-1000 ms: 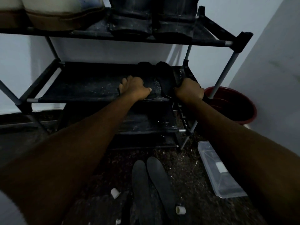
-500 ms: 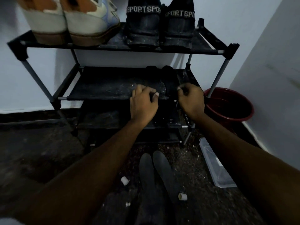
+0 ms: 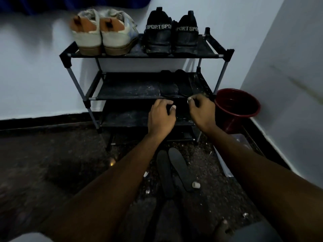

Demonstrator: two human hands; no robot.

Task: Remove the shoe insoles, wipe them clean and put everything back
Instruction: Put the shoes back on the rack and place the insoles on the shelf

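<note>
Your left hand [image 3: 161, 116] and right hand [image 3: 201, 111] hover side by side in front of the shoe rack [image 3: 229, 54], just below the front edge of its middle shelf. The fingers of both are loosely curled and grasp nothing. A dark pair of shoes [image 3: 168, 87] sits on that shelf just above your hands. The two black insoles [image 3: 165, 172] lie side by side on the floor between your forearms, well apart from the shoes. Black sport shoes [image 3: 159, 39] and pale sneakers [image 3: 89, 37] stand heels out on the top shelf. A red bucket [image 3: 237, 103] sits just right of the rack.
</note>
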